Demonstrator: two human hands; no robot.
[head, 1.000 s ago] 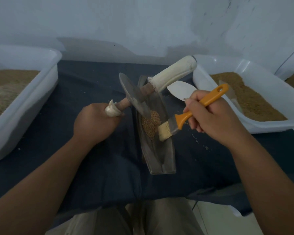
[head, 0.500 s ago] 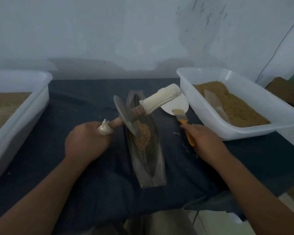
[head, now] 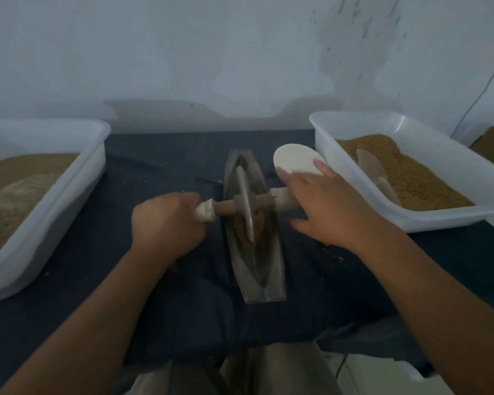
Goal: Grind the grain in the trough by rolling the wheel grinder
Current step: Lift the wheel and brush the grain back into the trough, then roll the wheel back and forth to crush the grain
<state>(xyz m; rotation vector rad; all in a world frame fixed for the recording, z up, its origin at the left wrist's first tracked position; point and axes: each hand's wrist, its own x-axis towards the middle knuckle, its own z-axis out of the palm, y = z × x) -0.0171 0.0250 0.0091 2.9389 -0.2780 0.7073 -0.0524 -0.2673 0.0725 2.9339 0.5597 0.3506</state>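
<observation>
A narrow metal trough point(head: 264, 276) lies lengthwise on the dark blue cloth in the middle. Brown grain point(head: 244, 233) sits in its groove. The wheel grinder's metal disc point(head: 246, 205) stands upright in the trough on the grain, its axle level across the trough. My left hand point(head: 167, 223) grips the white-wrapped left handle point(head: 206, 212). My right hand point(head: 330, 205) lies with straight fingers over the white-wrapped right handle point(head: 281, 196), covering most of it.
A white tub point(head: 46, 195) of brown grain stands at the left. Another white tub point(head: 428, 155) of ground grain with a scoop point(head: 375, 173) in it stands at the right. A white scraper point(head: 297, 159) lies beside the trough. A few grains are scattered on the cloth point(head: 338, 256).
My right hand has let go of the orange brush and moved onto the right handle. The grinder has come down from tilted to level, its wheel in the trough.
</observation>
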